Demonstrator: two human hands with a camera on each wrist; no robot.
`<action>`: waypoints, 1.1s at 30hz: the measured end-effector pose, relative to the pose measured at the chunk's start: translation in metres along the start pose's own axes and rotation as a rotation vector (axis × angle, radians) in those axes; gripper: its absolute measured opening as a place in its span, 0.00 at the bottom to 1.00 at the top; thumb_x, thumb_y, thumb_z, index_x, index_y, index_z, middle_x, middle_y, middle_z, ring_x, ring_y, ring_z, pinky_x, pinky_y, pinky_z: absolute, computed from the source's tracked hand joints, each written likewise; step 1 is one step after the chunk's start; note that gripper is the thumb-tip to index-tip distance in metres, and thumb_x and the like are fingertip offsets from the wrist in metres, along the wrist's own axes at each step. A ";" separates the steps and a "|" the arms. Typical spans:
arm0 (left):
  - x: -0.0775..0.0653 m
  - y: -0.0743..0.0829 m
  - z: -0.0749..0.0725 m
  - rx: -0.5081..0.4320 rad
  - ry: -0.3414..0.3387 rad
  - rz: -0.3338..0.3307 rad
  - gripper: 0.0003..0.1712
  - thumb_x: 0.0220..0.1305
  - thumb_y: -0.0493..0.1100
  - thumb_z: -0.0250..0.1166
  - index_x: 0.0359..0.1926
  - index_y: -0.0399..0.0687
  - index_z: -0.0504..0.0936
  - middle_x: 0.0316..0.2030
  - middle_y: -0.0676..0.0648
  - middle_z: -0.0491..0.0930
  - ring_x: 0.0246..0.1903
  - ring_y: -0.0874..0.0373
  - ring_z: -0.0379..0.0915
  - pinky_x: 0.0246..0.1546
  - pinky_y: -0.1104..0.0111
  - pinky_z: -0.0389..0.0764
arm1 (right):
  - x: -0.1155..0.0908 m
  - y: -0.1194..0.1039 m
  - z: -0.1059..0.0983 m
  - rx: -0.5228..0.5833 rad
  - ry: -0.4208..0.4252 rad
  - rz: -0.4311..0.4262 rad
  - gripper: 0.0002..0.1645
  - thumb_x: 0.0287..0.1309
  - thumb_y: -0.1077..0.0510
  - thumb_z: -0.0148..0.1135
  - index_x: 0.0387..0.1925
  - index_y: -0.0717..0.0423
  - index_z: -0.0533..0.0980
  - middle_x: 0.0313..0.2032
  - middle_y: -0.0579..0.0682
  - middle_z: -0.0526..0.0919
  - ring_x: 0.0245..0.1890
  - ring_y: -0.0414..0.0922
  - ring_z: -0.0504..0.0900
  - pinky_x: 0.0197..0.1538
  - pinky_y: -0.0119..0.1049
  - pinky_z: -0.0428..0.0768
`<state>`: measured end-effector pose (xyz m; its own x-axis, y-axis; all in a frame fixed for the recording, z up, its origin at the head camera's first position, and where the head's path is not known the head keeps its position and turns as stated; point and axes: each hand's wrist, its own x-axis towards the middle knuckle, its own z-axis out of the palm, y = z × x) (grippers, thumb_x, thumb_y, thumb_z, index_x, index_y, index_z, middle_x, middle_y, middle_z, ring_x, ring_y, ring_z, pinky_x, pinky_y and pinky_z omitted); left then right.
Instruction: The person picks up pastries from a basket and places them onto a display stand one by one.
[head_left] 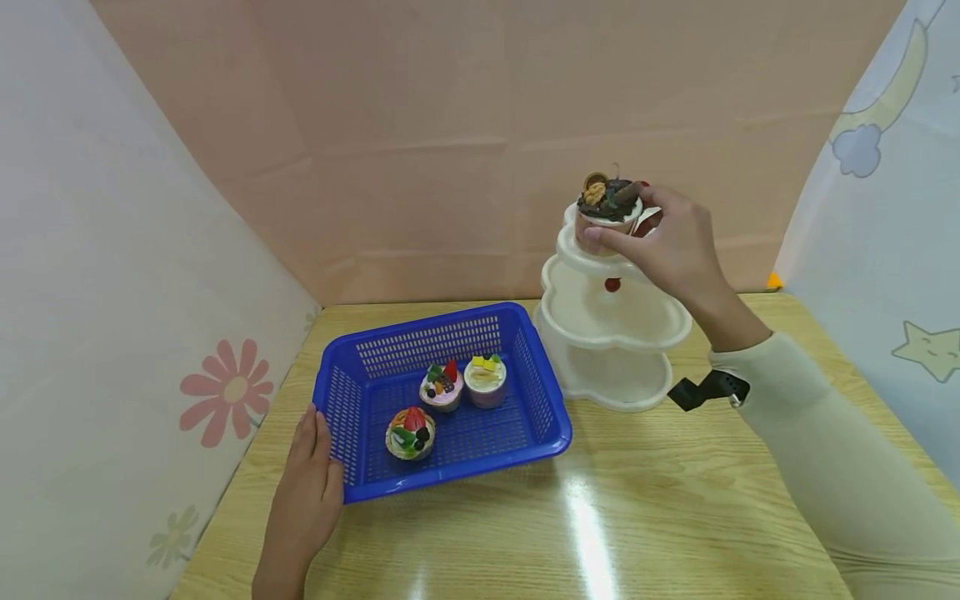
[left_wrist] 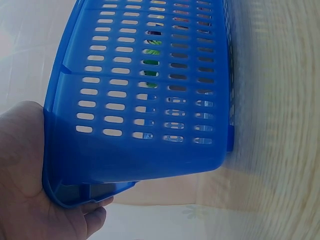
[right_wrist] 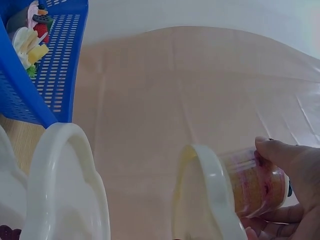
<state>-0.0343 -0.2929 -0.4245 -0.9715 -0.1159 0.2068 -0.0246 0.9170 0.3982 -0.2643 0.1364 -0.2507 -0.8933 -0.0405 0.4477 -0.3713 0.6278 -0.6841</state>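
My right hand (head_left: 678,242) pinches a cupcake (head_left: 609,204) in a clear cup, topped with dark chocolate, a walnut and a round biscuit. The cup's base is at the top tier of a white three-tier stand (head_left: 617,312); in the right wrist view the cupcake (right_wrist: 255,182) appears to touch that tier. With fairly straight fingers, my left hand (head_left: 303,492) lies along the left rim of a blue plastic basket (head_left: 450,477). Inside the basket stand a fruit tart (head_left: 410,434), a pink-topped cupcake (head_left: 442,387) and a cream cupcake with yellow cubes (head_left: 485,381).
A small red round thing (head_left: 612,284) shows at the middle tier. The basket's right side stands close to the stand on a wooden table (head_left: 637,517). A pink-beige backdrop (head_left: 420,150) hangs behind, with patterned white sheets on both sides.
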 end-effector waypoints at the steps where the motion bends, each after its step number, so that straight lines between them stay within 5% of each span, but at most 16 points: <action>1: 0.000 0.000 0.000 -0.001 -0.001 -0.001 0.34 0.76 0.38 0.42 0.77 0.27 0.49 0.79 0.32 0.40 0.78 0.38 0.35 0.74 0.41 0.49 | 0.000 0.001 0.001 -0.001 0.000 -0.003 0.39 0.46 0.35 0.78 0.52 0.57 0.80 0.42 0.51 0.83 0.32 0.44 0.81 0.30 0.27 0.74; 33: -0.002 0.003 -0.001 0.002 -0.002 -0.008 0.34 0.76 0.38 0.43 0.77 0.28 0.49 0.79 0.32 0.41 0.79 0.39 0.36 0.73 0.40 0.51 | 0.000 0.011 0.011 -0.062 0.018 0.015 0.38 0.45 0.31 0.77 0.42 0.59 0.84 0.30 0.54 0.84 0.29 0.45 0.77 0.25 0.29 0.70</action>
<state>-0.0324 -0.2907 -0.4229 -0.9717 -0.1226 0.2021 -0.0329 0.9168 0.3979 -0.2712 0.1351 -0.2649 -0.8935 -0.0170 0.4488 -0.3411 0.6755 -0.6537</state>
